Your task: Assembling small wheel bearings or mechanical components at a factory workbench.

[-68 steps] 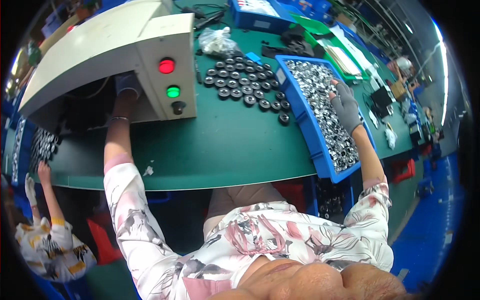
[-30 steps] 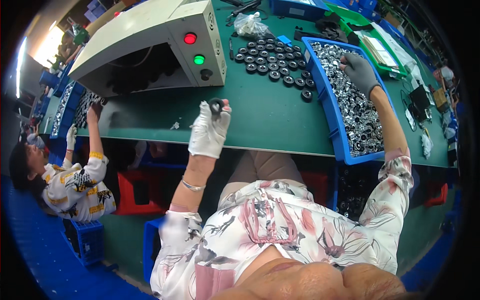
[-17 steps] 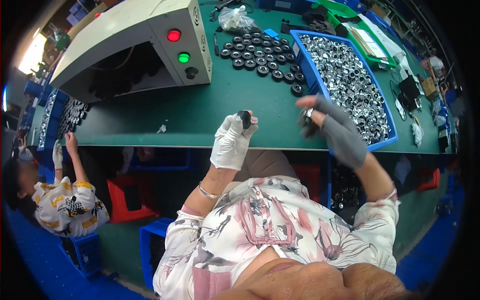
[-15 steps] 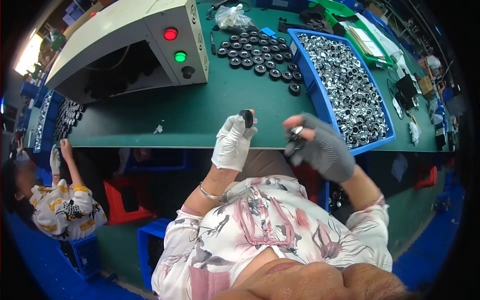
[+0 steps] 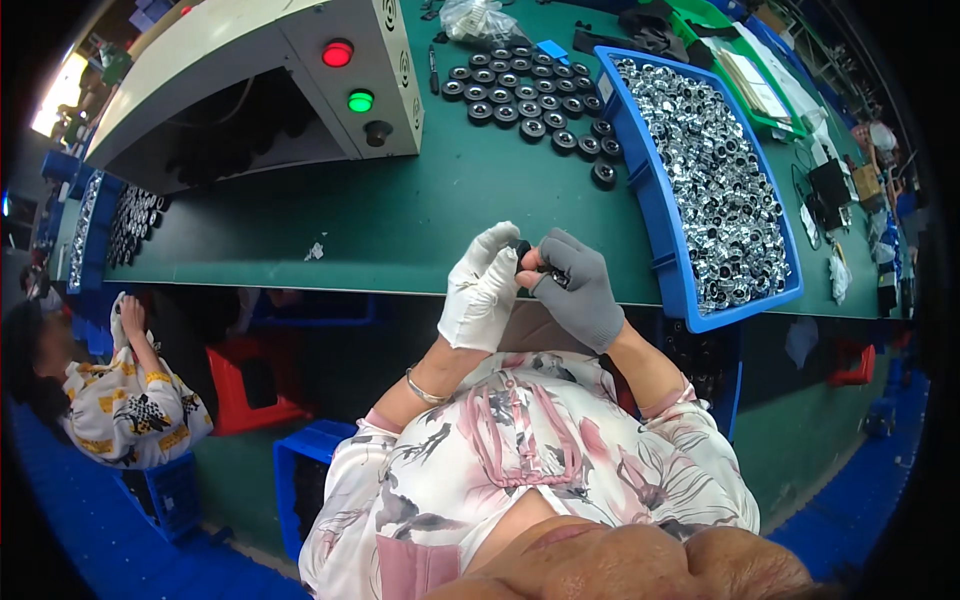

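My left hand (image 5: 478,292), in a white glove, pinches a black round part (image 5: 523,250) over the near edge of the green table. My right hand (image 5: 580,290), in a grey glove with bare fingertips, meets it from the right, thumb and fingers closed at the part. Small dark parts (image 5: 562,279) show in the curl of the right hand, partly hidden by its fingers. Beyond my hands, several black round parts with metal centres (image 5: 527,92) lie in rows on the table. To the right, a blue bin (image 5: 655,200) is heaped with shiny metal fittings (image 5: 705,180).
A cream machine (image 5: 240,70) with a dark opening and red and green lights stands at left. A plastic bag (image 5: 475,20), a marker pen (image 5: 434,70) and a green tray (image 5: 790,125) lie farther back. A co-worker (image 5: 125,400) sits at left by a red stool (image 5: 250,390).
My right hand has moved left, bringing its dark parts up to my left hand. The fingertips of both hands now meet around the black round part.
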`<state>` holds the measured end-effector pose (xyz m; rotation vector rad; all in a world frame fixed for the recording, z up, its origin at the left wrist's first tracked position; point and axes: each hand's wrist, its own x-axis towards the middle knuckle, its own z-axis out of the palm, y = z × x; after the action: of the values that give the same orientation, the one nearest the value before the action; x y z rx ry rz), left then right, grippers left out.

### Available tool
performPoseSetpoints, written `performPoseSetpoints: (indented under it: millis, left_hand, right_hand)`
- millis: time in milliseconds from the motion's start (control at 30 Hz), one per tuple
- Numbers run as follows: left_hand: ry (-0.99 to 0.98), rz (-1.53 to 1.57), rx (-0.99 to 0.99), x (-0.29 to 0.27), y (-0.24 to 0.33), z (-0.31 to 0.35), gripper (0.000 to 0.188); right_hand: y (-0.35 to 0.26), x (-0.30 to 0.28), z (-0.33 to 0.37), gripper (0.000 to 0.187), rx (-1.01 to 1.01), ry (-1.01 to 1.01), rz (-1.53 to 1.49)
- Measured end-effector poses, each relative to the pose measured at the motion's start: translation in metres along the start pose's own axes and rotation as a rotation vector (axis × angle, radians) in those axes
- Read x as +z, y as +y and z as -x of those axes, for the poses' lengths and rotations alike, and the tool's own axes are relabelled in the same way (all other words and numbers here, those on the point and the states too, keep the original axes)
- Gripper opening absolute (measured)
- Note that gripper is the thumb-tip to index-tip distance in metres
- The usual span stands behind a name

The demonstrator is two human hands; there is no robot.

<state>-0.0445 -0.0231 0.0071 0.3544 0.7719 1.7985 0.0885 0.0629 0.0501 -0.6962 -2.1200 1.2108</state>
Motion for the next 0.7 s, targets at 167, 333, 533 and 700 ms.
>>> performPoseSetpoints:
  millis: [167, 333, 533, 700]
  left_hand:
    - [-0.009, -0.122, 0.044, 0.004, -0.001, 0.003, 0.029]
    - [-0.014, -0.357, 0.08, -0.003, -0.002, -0.004, 0.028]
    - [0.04, -0.239, 0.017, -0.004, 0.004, -0.016, 0.028]
    - [0.067, -0.2, 0.009, 0.0, 0.005, -0.016, 0.028]
  right_hand:
    - [0.011, -0.008, -0.005, 0.014, 0.028, -0.002, -0.073]
    - [0.018, -0.007, -0.004, 0.014, 0.011, 0.021, -0.051]
    - [0.011, -0.026, -0.01, 0.03, 0.219, -0.186, -0.265]
    - [0.014, -0.033, -0.013, 0.033, 0.373, -0.133, -0.466]
